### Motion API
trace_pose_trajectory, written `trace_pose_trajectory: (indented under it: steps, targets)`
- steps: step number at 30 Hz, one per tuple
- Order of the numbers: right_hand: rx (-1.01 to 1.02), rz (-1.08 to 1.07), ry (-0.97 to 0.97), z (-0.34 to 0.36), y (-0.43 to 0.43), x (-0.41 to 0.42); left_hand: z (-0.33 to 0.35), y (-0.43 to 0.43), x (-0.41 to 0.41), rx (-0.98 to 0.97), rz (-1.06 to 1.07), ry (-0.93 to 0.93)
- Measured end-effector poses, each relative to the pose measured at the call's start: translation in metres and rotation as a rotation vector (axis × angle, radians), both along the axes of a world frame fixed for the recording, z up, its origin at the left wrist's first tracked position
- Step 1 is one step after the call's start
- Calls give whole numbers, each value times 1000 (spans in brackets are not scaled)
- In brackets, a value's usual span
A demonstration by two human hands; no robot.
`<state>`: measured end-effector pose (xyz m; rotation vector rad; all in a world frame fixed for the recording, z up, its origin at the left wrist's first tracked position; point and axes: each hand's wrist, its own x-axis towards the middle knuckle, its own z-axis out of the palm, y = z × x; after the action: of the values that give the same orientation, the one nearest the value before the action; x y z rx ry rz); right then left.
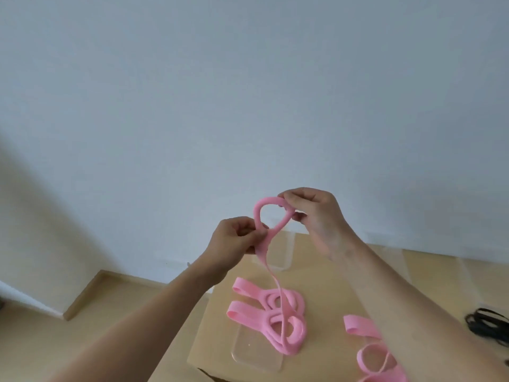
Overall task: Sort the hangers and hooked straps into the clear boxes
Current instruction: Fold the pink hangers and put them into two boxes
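We hold both arms raised and stretched out above the cardboard box [325, 271]. Our left hand [234, 241] pinches the pink strap [268, 200] just below its loop, fingers curled round it. Our right hand [316, 216] grips the top of the loop between thumb and bent fingers. The strap's tail hangs down to a pile of pink straps [275, 307] at the box's middle, which partly overlaps a clear box [256, 351] by the near edge. Black hangers [484, 323] lie on the floor off the right edge.

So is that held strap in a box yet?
Out: left hand and right hand pinch the strap in midair, tail dangling.
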<state>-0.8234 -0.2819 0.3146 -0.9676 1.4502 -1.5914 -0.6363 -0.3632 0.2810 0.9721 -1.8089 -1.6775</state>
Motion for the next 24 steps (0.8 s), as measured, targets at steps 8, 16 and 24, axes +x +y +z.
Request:
trace_pose_trajectory:
  steps: [8, 16, 24]
  targets:
    - [-241, -200, 423, 45, 27, 12, 39, -13, -30, 40, -271, 319]
    - [-282, -353, 936, 48, 31, 31, 56, -14, -31, -30, -369, 420]
    - [-273, -427, 1153, 70, 36, 28, 64, -3, -31, -108, -258, 491]
